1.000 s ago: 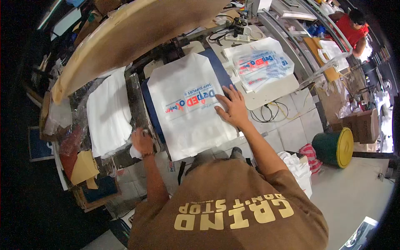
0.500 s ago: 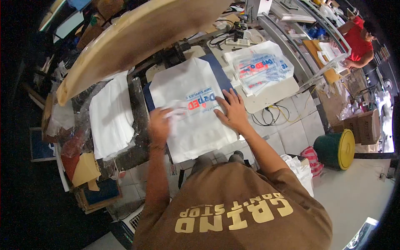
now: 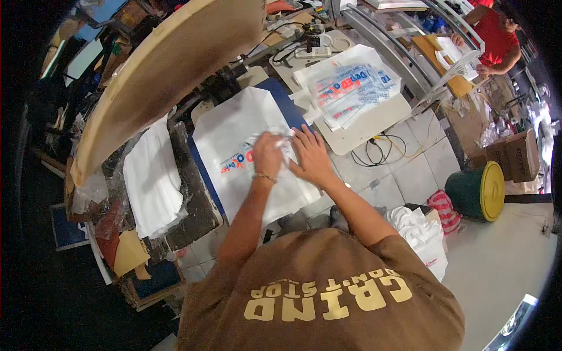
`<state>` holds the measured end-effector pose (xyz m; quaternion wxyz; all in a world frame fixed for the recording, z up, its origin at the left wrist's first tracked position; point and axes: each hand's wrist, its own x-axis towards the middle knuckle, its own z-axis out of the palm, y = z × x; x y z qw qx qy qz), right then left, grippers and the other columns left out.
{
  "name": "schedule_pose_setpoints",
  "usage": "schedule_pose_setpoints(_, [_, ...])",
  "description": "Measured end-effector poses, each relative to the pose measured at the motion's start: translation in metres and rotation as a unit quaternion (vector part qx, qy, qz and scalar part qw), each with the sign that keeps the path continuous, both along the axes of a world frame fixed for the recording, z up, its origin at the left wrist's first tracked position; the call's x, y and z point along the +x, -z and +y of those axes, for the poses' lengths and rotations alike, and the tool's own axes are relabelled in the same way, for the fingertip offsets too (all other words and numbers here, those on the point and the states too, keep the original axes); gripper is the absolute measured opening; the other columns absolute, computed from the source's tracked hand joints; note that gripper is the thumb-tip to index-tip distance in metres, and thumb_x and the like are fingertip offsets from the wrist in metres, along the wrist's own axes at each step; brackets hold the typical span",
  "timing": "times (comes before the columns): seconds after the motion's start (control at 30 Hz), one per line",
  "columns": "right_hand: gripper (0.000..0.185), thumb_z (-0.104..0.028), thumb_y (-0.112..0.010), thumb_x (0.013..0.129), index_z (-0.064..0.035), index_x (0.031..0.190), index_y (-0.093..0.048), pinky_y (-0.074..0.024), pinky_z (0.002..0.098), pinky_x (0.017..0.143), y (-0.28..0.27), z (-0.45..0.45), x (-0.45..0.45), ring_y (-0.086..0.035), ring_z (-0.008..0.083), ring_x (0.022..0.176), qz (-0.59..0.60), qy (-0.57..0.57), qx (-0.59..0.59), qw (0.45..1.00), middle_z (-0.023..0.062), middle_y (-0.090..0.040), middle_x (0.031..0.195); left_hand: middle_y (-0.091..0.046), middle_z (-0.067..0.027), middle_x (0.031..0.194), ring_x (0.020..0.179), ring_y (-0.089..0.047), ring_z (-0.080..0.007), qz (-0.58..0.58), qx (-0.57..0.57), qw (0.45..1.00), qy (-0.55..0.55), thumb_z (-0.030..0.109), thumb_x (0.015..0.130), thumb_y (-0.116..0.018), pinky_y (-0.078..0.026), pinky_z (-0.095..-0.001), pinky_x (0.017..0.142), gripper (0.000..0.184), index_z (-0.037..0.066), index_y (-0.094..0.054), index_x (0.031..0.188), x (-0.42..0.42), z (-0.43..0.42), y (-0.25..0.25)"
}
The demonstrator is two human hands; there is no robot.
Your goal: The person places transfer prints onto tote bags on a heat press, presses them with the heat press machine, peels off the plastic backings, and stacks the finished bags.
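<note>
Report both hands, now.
Left hand: appears closed, holding a crumpled white wad, blurred.
Right hand: open, empty, laid flat on the printed white bag.

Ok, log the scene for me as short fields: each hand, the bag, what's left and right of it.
Left hand: over the print on the bag, holding a crumpled white wad, blurred
Right hand: spread at the bag's right edge
Bag: white, lying on a blue board, print partly covered
Left of bag: white stack
Right of bag: printed bags on a pale board
</note>
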<state>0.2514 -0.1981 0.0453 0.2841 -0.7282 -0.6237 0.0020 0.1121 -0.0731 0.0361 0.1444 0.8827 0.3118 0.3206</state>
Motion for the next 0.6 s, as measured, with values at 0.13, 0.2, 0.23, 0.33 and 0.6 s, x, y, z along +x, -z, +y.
schedule_pose_setpoints(0.13, [0.073,-0.044,-0.067,0.085,-0.0014,0.142,-0.050,-0.0270,0.0564,0.118,0.005,0.003,-0.001,-0.032,0.0361,0.148,0.025,0.004,0.043,0.999,0.0149,-0.046,0.151,-0.066,-0.0170,0.094,0.094,-0.063,-0.0389,-0.003,-0.043,0.999,0.023,0.002,0.072,-0.071,-0.051,-0.0475,0.087,0.017,0.003,-0.071,0.089,-0.038,0.006,-0.002])
schedule_pose_setpoints(0.2, [0.074,-0.043,-0.068,0.085,-0.0007,0.143,-0.049,-0.0275,0.0563,0.117,0.000,0.002,-0.003,-0.032,0.0362,0.148,0.032,0.003,0.040,0.999,0.0148,-0.046,0.151,-0.067,-0.0178,0.094,0.094,-0.063,-0.0403,0.023,-0.079,0.996,-0.046,0.005,0.073,-0.073,-0.051,-0.0492,0.087,0.017,0.004,-0.070,0.089,-0.052,0.024,-0.003])
schedule_pose_setpoints(0.23, [0.075,-0.043,-0.068,0.085,0.0000,0.143,-0.049,-0.0279,0.0562,0.117,-0.003,0.001,-0.003,-0.032,0.0363,0.148,0.034,0.002,0.034,0.999,0.0148,-0.046,0.151,-0.067,-0.0178,0.094,0.094,-0.063,-0.0403,0.025,-0.081,0.995,-0.046,0.005,0.073,-0.073,-0.051,-0.0492,0.087,0.017,0.004,-0.070,0.089,-0.037,0.029,-0.002])
schedule_pose_setpoints(0.33, [0.075,-0.045,-0.066,0.086,0.0009,0.143,-0.048,-0.0275,0.0564,0.117,-0.004,0.000,0.000,-0.031,0.0369,0.148,0.017,-0.009,0.003,1.000,0.0153,-0.045,0.151,-0.067,-0.0173,0.095,0.095,-0.063,-0.0410,-0.054,0.031,0.998,-0.013,0.005,0.072,-0.074,-0.050,-0.0496,0.086,0.022,0.005,-0.070,0.094,0.015,0.013,0.009])
schedule_pose_setpoints(0.6, [0.076,-0.043,-0.067,0.086,0.0015,0.144,-0.047,-0.0252,0.0552,0.118,0.003,0.003,0.000,-0.029,0.0355,0.149,0.028,0.005,0.026,0.999,0.0147,-0.043,0.153,-0.069,-0.0130,0.096,0.097,-0.064,-0.0368,0.014,-0.026,0.995,-0.099,0.008,0.070,-0.078,-0.048,-0.0493,0.088,0.022,0.006,-0.071,0.092,-0.044,0.028,0.005])
